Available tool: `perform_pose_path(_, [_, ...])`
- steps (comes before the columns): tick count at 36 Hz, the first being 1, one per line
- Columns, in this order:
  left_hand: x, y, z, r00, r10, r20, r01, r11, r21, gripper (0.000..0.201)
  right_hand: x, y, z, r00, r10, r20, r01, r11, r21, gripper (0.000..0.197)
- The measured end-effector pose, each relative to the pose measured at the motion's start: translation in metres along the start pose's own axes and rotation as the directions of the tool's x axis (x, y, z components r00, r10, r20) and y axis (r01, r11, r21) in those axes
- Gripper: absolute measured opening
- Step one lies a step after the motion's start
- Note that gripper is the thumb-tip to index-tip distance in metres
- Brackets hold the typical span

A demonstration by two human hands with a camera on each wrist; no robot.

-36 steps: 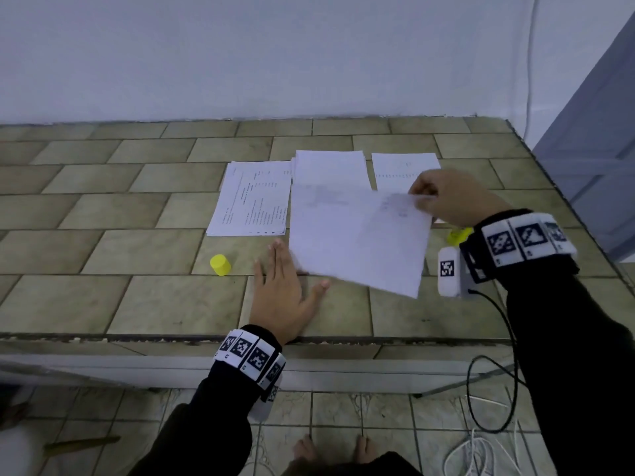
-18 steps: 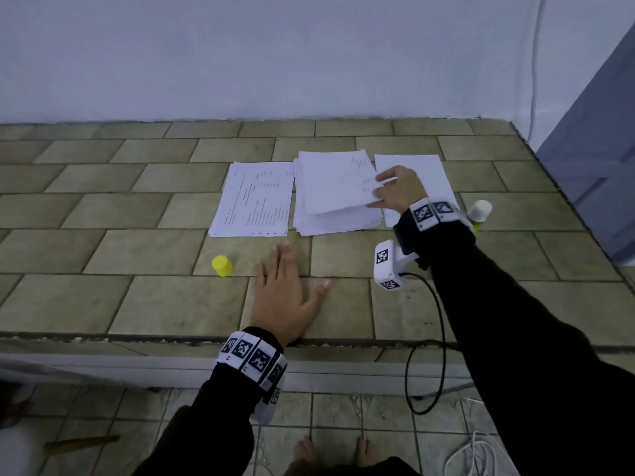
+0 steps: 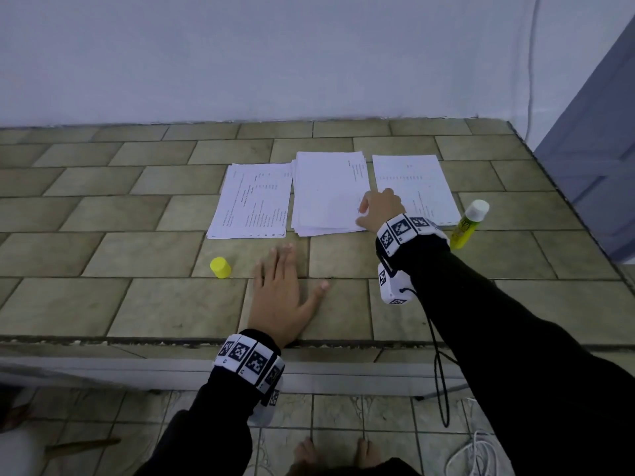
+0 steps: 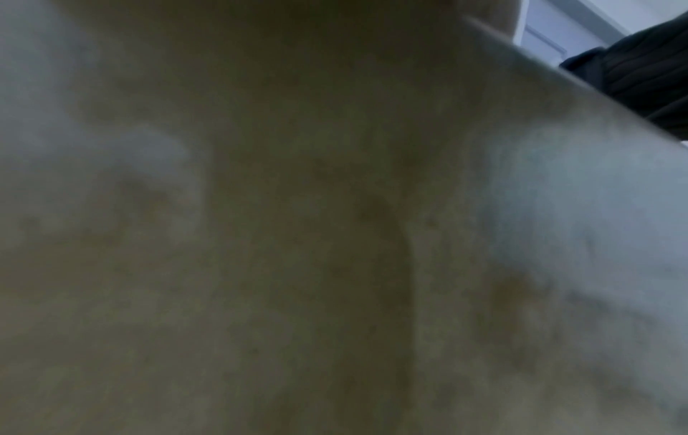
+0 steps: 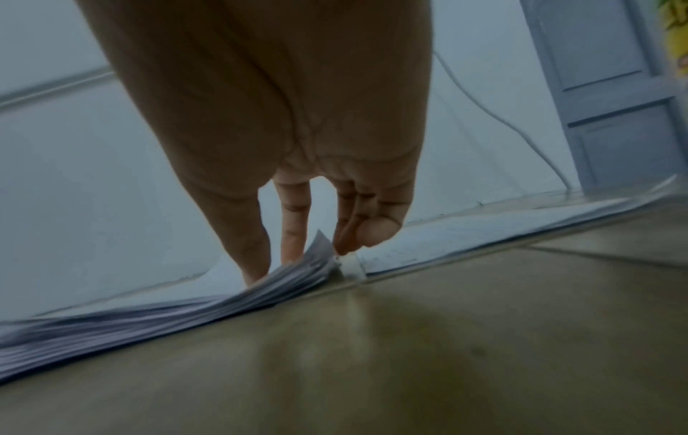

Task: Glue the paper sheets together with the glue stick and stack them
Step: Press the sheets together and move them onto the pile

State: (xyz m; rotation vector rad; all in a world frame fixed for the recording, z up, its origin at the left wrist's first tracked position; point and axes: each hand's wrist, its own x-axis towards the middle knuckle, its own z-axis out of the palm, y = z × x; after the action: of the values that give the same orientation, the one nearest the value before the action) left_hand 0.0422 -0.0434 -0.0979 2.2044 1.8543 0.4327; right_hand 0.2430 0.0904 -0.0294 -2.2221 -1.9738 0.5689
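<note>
A stack of white paper sheets [image 3: 328, 197] lies mid-counter, between a single printed sheet [image 3: 252, 201] on its left and another sheet [image 3: 412, 187] on its right. My right hand [image 3: 378, 209] is at the stack's near right corner. In the right wrist view the thumb and index finger [image 5: 294, 235] come down on the stack [image 5: 149, 318], and its corner curls up against the other, curled fingers. The glue stick [image 3: 469, 223] stands uncapped right of the papers. Its yellow cap [image 3: 220, 267] sits beside my left hand [image 3: 281, 293], which lies flat on the tiles.
The tiled counter [image 3: 137, 304] ends at a front edge just under my left wrist and at a right edge by a grey door [image 3: 601, 166]. A wall closes the back. The left wrist view is a dark blur of tile with a black sleeve [image 4: 640, 73].
My right hand carried a loose sheet from the front of the counter back onto the middle stack, and it now stays at the stack's corner. The left hand has not moved.
</note>
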Motion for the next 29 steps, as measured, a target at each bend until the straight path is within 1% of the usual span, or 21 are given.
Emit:
perform_pose_path(3, [-0.002,-0.001,-0.001,1.000,0.023,-0.014,-0.024,0.998,-0.055,0.097,-0.003,0.006,0.004,0.999,-0.018,-0.042,0.019,1.000,0.024,0.026])
perform_pose_path(6, [-0.003,-0.002,-0.003,0.998,0.034,-0.045,-0.040,0.992,-0.117,0.090,-0.012,0.012,-0.003,0.991,-0.047,-0.126,0.056,0.996,0.064,0.026])
perform_pose_path(8, [-0.002,-0.001,-0.008,0.998,0.018,-0.054,-0.027,0.985,-0.168,0.088,-0.021,0.016,-0.012,0.975,-0.100,-0.201,0.125,0.985,0.118,0.027])
perform_pose_path(9, [-0.001,-0.001,-0.012,0.999,0.009,-0.047,-0.018,0.981,-0.192,0.089,-0.027,0.019,-0.017,0.958,-0.129,-0.257,0.171,0.974,0.149,0.027])
perform_pose_path(12, [0.006,-0.002,-0.027,1.000,-0.021,-0.002,0.019,0.943,-0.331,0.089,-0.047,0.030,-0.034,0.871,-0.185,-0.455,0.292,0.939,0.179,0.023])
perform_pose_path(13, [0.010,-0.003,-0.034,1.000,-0.025,-0.005,0.021,0.919,-0.394,0.086,-0.053,0.035,-0.039,0.837,-0.191,-0.513,0.316,0.934,0.168,0.023])
perform_pose_path(15, [0.017,-0.002,-0.052,0.998,-0.022,-0.058,-0.008,0.881,-0.472,0.076,-0.063,0.045,-0.047,0.754,-0.190,-0.629,0.340,0.932,0.126,0.026])
perform_pose_path(17, [0.026,0.000,-0.074,0.992,-0.023,-0.125,-0.039,0.880,-0.473,0.064,-0.070,0.059,-0.052,0.675,-0.155,-0.721,0.325,0.940,0.101,0.032])
perform_pose_path(18, [0.031,0.001,-0.086,0.989,-0.034,-0.146,-0.036,0.894,-0.447,0.059,-0.073,0.066,-0.053,0.648,-0.120,-0.752,0.308,0.944,0.115,0.037])
perform_pose_path(20, [0.045,-0.006,-0.102,0.988,-0.063,-0.144,0.006,0.931,-0.364,0.054,-0.076,0.081,-0.052,0.619,-0.028,-0.785,0.279,0.942,0.186,0.048])
perform_pose_path(21, [0.055,-0.011,-0.107,0.989,-0.083,-0.120,0.042,0.950,-0.310,0.055,-0.078,0.088,-0.051,0.624,0.028,-0.781,0.265,0.932,0.246,0.054])
perform_pose_path(22, [0.066,-0.018,-0.109,0.990,-0.111,-0.088,0.087,0.965,-0.249,0.057,-0.078,0.093,-0.049,0.642,0.095,-0.761,0.244,0.915,0.320,0.061])
perform_pose_path(23, [0.078,-0.025,-0.109,0.988,-0.147,-0.047,0.136,0.974,-0.184,0.061,-0.078,0.098,-0.048,0.673,0.172,-0.719,0.210,0.888,0.409,0.068])
perform_pose_path(25, [0.099,-0.039,-0.102,0.973,-0.229,0.038,0.231,0.971,-0.055,0.069,-0.077,0.105,-0.046,0.749,0.308,-0.587,0.119,0.809,0.576,0.079])
perform_pose_path(27, [0.116,-0.051,-0.089,0.948,-0.303,0.102,0.298,0.953,0.060,0.075,-0.074,0.110,-0.042,0.804,0.378,-0.458,0.028,0.747,0.664,0.083])
perform_pose_path(29, [0.127,-0.057,-0.075,0.916,-0.366,0.165,0.341,0.927,0.158,0.082,-0.073,0.113,-0.038,0.837,0.410,-0.363,-0.045,0.712,0.701,0.080])
